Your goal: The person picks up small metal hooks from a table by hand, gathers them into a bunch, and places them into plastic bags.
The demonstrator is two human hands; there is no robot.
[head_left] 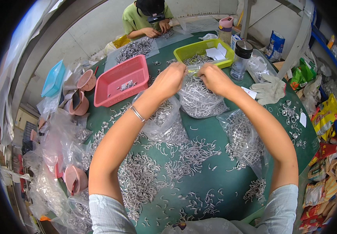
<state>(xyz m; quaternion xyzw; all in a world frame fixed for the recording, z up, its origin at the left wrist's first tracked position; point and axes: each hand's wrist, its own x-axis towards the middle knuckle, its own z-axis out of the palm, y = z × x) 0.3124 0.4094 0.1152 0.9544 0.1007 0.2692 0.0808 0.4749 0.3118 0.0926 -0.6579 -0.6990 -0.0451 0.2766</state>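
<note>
A clear plastic bag (202,102) full of small curved silver metal pieces stands upright on the green table. At its top, my left hand (171,80) and my right hand (215,79) each pinch one side of the bag's mouth, fingers closed on the plastic. Under my left forearm a second clear bag (164,124) of the same metal pieces leans. By my right forearm lies a third bag (242,134), tilted, with pieces spilling near its opening. Loose curved metal pieces (139,181) are heaped on the table closer to me.
A pink basket (101,102) and a yellow-green basket (181,53) stand farther back. On the right are a clear bottle (240,62), a grey-white glove (270,89) and scattered metal rings (292,117). Plastic bags (55,144) crowd the left edge. Across the table, a person (143,21) handles small pieces.
</note>
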